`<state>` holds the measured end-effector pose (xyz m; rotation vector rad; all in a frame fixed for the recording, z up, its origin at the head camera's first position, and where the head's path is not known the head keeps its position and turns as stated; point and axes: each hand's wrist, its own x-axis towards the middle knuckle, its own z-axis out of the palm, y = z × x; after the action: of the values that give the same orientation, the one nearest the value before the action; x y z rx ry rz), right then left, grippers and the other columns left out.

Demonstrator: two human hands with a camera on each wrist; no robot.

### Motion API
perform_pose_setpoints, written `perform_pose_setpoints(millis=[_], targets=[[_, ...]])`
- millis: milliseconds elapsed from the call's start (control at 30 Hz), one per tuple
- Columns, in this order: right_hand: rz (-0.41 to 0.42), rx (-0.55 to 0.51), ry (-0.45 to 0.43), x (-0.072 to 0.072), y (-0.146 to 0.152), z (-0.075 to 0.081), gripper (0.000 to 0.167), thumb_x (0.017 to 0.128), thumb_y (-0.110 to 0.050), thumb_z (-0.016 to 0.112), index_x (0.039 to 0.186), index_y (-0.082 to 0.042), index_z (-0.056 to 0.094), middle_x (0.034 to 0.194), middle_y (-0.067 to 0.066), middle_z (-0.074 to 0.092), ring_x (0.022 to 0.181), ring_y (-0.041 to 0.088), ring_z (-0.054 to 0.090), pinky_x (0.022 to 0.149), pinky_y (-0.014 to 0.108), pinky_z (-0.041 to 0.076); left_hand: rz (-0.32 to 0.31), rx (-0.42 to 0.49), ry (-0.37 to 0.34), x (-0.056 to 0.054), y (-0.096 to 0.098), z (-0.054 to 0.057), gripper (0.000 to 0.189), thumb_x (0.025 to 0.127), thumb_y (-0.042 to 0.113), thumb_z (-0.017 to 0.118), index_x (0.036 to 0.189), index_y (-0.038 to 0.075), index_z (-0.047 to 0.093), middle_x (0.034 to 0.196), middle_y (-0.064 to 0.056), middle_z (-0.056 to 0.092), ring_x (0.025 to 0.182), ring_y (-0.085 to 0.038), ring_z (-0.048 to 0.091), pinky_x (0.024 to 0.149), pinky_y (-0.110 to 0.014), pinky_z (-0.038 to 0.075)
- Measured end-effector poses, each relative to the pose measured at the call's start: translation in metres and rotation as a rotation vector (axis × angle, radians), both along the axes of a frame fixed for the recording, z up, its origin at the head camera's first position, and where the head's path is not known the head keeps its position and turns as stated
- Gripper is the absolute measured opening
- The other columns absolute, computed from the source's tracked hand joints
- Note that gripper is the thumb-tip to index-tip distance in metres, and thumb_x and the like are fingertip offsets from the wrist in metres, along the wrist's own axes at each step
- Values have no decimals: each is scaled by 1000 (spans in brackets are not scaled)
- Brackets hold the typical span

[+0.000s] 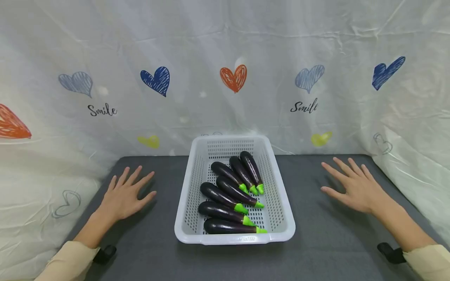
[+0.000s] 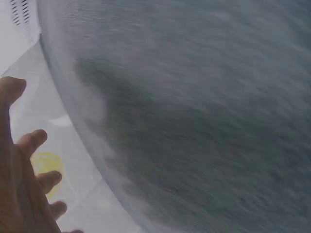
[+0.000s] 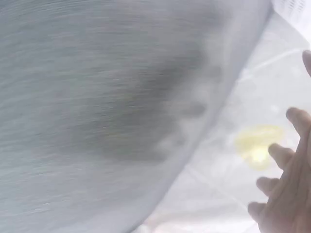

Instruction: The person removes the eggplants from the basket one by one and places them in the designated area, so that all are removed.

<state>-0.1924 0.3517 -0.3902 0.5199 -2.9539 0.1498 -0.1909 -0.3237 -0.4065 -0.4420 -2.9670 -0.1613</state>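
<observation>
Both your hands are empty, fingers spread wide and nearly straight, above the grey table [image 1: 235, 261]: your left hand [image 1: 126, 197] at nine o'clock from the white basket [image 1: 183, 199], your right hand [image 1: 360, 189] at three, each well apart from it. Between them, the basket holds seven eggplants [image 1: 233, 189] lying on their sides, green ends pointing between three and five o'clock. Some lie at its six o'clock end, others reach toward one. Beyond, at twelve o'clock, hangs your white curtain [image 1: 197, 35], an orange heart [image 1: 233, 80] printed above the basket.
</observation>
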Motion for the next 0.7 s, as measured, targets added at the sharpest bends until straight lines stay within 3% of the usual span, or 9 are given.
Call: perform_pose_setpoints(millis=[100, 200, 267, 367, 467, 567, 700], targets=[[49, -93, -45, -10, -8, 16, 79, 97, -53, 64, 160, -15, 34, 157, 29, 29, 140, 59, 22, 107, 74, 14, -47, 129, -29, -7, 8, 5, 66, 102, 49, 56, 154, 10, 44, 156, -25, 35, 140, -53, 30, 104, -72, 25], [98, -232, -87, -20, -18, 32, 68, 99, -42, 67, 152, -5, 45, 151, 29, 40, 134, 55, 37, 102, 71, 29, -121, 353, -101, -13, 20, 10, 58, 105, 36, 59, 151, 5, 44, 146, -26, 47, 126, -49, 50, 95, -67, 42], [126, -339, -112, -26, -26, 41, 59, 101, -34, 67, 146, -1, 52, 144, 27, 49, 127, 49, 49, 98, 65, 39, -159, 514, -161, -16, 28, 12, 56, 105, 30, 60, 151, 5, 42, 142, -24, 52, 121, -44, 57, 92, -62, 46], [162, -482, -137, -36, -40, 51, 46, 102, -27, 66, 139, 0, 59, 134, 21, 60, 114, 39, 63, 90, 53, 51, -186, 732, -260, -19, 43, 15, 56, 105, 26, 61, 154, 8, 39, 141, -22, 54, 121, -41, 59, 92, -57, 50], [190, -591, -161, -45, -56, 58, 41, 102, -23, 66, 137, -3, 61, 129, 16, 65, 108, 33, 68, 82, 38, 56, -192, 895, -342, -22, 60, 16, 59, 105, 23, 61, 156, 10, 34, 144, -23, 51, 127, -41, 54, 94, -54, 50], [208, -664, -179, -52, -69, 61, 39, 101, -22, 68, 136, -6, 63, 127, 14, 65, 107, 28, 68, 81, 29, 54, -180, 1005, -415, -25, 77, 15, 63, 105, 24, 61, 158, 13, 30, 147, -24, 47, 130, -40, 51, 96, -53, 49], [243, -725, -198, -60, -83, 62, 37, 100, -19, 70, 134, -6, 64, 125, 13, 66, 105, 25, 68, 81, 26, 53, -203, 1100, -470, -28, 96, 10, 67, 104, 21, 62, 160, 16, 25, 146, -26, 46, 124, -40, 56, 93, -53, 51]])
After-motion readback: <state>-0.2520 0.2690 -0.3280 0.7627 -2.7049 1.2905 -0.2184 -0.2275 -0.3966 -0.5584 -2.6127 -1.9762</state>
